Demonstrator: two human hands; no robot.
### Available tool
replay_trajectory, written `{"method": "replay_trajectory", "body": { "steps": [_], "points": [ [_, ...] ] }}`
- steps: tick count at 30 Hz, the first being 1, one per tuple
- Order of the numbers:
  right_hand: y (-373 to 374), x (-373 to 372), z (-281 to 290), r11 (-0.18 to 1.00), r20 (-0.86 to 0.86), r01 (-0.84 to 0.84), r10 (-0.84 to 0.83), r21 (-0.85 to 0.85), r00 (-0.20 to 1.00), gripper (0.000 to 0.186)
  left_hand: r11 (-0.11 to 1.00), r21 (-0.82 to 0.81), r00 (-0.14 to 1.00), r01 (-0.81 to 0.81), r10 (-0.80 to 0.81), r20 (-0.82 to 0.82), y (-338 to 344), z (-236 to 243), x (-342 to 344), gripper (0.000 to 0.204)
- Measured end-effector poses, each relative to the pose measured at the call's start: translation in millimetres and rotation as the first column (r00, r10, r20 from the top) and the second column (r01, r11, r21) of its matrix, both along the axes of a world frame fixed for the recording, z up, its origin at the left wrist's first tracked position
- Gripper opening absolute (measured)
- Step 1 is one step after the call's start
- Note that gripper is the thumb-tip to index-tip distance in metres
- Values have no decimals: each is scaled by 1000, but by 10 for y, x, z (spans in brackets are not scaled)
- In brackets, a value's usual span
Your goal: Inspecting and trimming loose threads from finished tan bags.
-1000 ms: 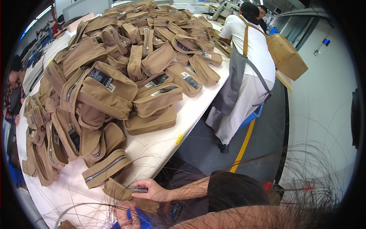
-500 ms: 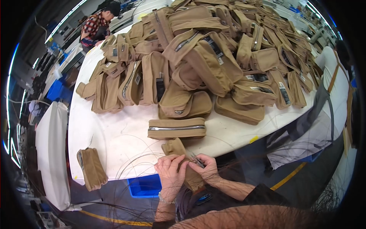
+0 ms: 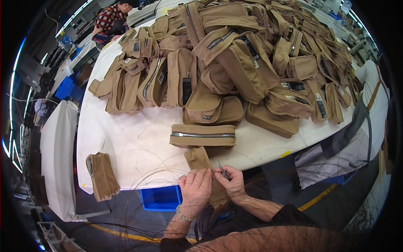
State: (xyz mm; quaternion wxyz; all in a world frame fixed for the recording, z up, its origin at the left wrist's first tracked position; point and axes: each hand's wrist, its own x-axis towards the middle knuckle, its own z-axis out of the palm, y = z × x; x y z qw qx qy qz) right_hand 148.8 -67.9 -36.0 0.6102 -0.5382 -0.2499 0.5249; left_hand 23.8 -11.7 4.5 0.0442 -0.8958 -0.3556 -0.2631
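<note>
My left hand (image 3: 196, 185) has its fingers closed on a tan fabric pouch (image 3: 218, 195), which lies lengthwise at the table's near edge and hangs toward my lap. My right hand (image 3: 231, 185) is closed around small metal thread snips (image 3: 224, 171), their pointed end sticking up beside the pouch. The snips are partly hidden by my fingers. Just beyond, a tan zippered pouch (image 3: 203, 141) lies on its side with its metal zipper toward me. Another tan pouch (image 3: 102, 176) sits at the table's near left corner.
A large heap of tan pouches (image 3: 239, 71) covers the far part of the white table (image 3: 134, 138). A blue bin (image 3: 161, 198) stands below the near edge. One person (image 3: 111, 23) works at the far left; another person's pale sleeve (image 3: 367, 75) shows at the right.
The view has shifted, so the table contents sit a little farther right. The snips, blurred against my left fingers before, now point upward slightly apart from them. My left hand still holds the pouch.
</note>
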Motion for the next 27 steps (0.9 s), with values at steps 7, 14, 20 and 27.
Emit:
{"method": "replay_trajectory", "body": {
  "steps": [7, 14, 20, 27],
  "points": [
    [27, -8, 64, 1000, -12, -1, 1, 24, 1000, 12, 999, 41, 998, 30, -28, -48, 27, 1, -24, 22],
    [43, 1, 83, 997, -79, -4, 11, 77, 997, 18, 995, -62, 996, 82, -79, 44, 114, -55, -6, 23],
    [40, 93, 112, 996, -136, 20, -8, 88, 991, 28, 957, -115, 946, 267, -238, 220, 275, -172, -1, 20],
    [59, 466, 292, 979, 700, -29, -124, 203, 703, 26, 944, -129, 933, 305, -268, 240, 312, -252, 62, 19]
  ]
}}
